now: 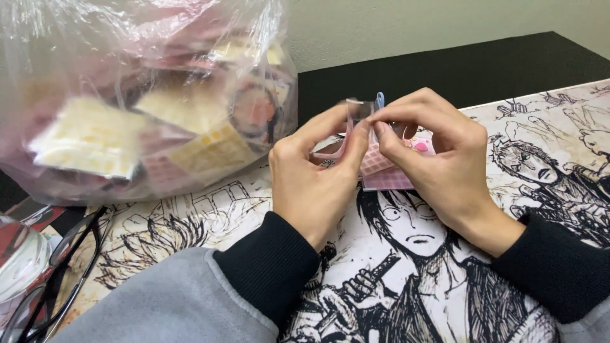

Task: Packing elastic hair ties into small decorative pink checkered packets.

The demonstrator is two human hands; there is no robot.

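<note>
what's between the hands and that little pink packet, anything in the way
Nothing visible: both the left hand and the right hand already pinch the small pink packet directly, above the drawn desk mat. The big plastic bag sits off to the left.

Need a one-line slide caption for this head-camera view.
Both hands, left hand and right hand, pinch a small pink packet above a comic-print mat, beside a plastic bag.

Glossy clear plastic bag point(146, 95) (crinkled)
</note>
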